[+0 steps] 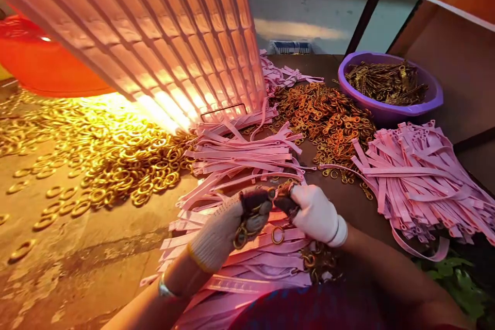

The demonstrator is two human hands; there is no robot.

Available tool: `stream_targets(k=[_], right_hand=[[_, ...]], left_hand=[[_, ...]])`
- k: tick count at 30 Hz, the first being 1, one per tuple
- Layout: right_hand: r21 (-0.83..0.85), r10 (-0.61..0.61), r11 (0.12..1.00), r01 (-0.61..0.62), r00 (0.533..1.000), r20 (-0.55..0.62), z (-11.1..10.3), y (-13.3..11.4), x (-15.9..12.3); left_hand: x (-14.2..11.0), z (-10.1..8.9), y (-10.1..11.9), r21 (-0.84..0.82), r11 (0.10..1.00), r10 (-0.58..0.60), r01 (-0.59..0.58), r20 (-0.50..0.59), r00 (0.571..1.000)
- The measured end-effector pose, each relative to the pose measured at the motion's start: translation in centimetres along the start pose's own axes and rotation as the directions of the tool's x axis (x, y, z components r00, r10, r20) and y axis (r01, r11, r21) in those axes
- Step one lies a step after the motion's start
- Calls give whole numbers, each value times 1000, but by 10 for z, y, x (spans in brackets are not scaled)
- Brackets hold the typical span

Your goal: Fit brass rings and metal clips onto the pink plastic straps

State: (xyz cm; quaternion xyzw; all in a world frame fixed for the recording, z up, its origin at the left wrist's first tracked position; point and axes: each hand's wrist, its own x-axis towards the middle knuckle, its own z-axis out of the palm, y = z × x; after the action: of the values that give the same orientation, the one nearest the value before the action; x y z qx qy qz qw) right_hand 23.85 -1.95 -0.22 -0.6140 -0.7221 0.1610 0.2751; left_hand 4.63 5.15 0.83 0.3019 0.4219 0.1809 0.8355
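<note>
My left hand [226, 229], in a knit glove with dark fingertips, is closed on gold metal rings [240, 237], one dangling below the palm. My right hand [315, 212], in a white glove, pinches a small gold clasp [284, 188] where the two hands meet. Both hands hover over a heap of pink straps [240, 165] that lies in front of me. Another loose gold ring [277, 235] rests on the straps just below the hands.
A pile of gold rings [116, 160] spreads at the left. Chained brass clasps [328, 118] lie at the centre back. A purple basin [390, 105] holds more hardware. A second pink strap bundle [421, 180] is at the right. A pink grid crate [154, 31] looms overhead.
</note>
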Motion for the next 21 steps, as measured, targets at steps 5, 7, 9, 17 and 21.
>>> stream_targets(k=[5,7,9,17,21], right_hand=[[191,79,981,-27,960,-270,-1,53,32],[218,118,974,-67,966,-230,6,69,49],[249,189,959,-139,963,-190,15,75,64],[517,90,855,43,969,-230,-3,11,52],[662,31,748,48,994,-107,-25,-11,20]], left_hand=[[18,-23,22,-18,996,89,-89,6,996],[24,-23,31,21,989,148,-147,-54,988],[29,-16,38,109,976,201,-190,-93,975],[22,23,56,562,665,552,-492,74,831],[-4,28,46,602,642,491,-475,153,858]])
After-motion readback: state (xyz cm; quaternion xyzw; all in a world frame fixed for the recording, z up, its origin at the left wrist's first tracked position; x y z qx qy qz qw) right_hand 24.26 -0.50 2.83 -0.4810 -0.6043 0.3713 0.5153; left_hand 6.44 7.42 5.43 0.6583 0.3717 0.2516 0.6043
